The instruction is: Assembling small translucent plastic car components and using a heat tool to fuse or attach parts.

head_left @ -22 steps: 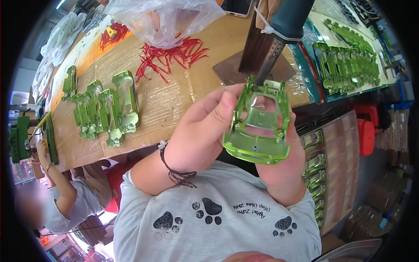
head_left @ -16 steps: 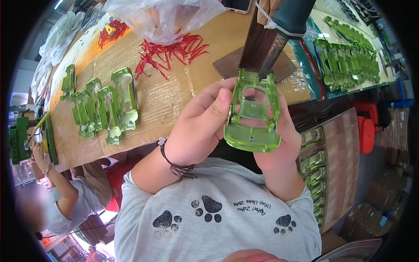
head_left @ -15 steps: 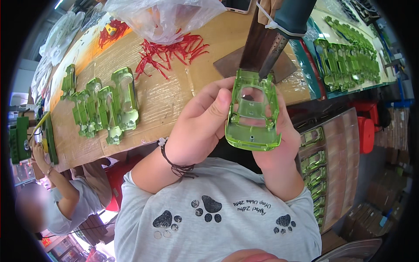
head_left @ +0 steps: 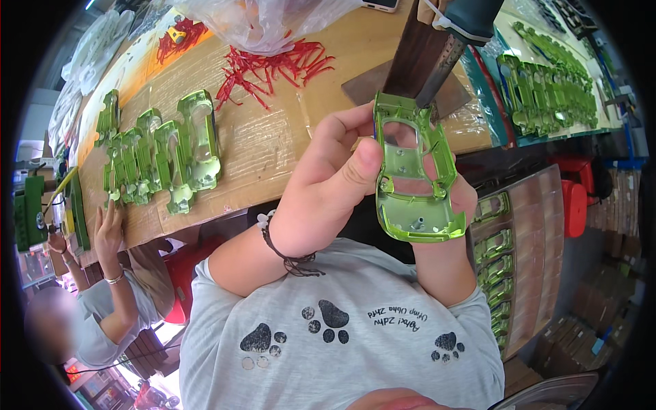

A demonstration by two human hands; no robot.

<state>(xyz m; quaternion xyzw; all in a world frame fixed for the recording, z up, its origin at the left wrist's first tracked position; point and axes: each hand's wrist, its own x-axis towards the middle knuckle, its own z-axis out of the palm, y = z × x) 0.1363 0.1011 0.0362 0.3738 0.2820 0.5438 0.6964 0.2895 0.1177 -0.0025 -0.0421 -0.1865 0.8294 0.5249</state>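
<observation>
A translucent green toy car body, open side toward me, is held over the table's front edge. My left hand is closed on its left side, thumb on the rim. My right hand grips it from the right and behind; most of those fingers are hidden by the body. Just beyond its far end is the tip of an iron-like tool, with a dark handle and perforated metal shaft, zip-tied to a brown upright. Whether tip and body touch, I cannot tell.
Several green car bodies lie on the table at left, near a co-worker's hand. Red strips lie by a plastic bag. More bodies stand on the right bench and in a divided tray below.
The car body has shifted slightly right and tilted in my hands, its far end moving away from under the tool tip. The co-worker's hand has reached the bodies at left.
</observation>
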